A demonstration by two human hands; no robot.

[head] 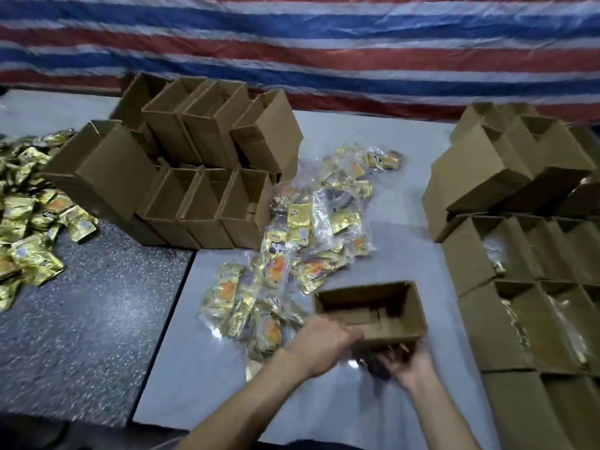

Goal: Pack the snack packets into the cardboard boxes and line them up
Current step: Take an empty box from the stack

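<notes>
An open, empty cardboard box stands on the grey table in front of me. My left hand grips the box's near left rim with curled fingers. Just below the box's front wall, my right hand holds a dark blurred bundle in its curled fingers; what the bundle is cannot be made out. Clear bags of gold snack packets lie in a loose heap to the left of and behind the box, touching its left side.
Empty open boxes are stacked at the back left. Boxes holding packets stand in rows on the right, with more stacked behind them. Loose gold packets cover the dark speckled table on the left. A striped tarp hangs behind.
</notes>
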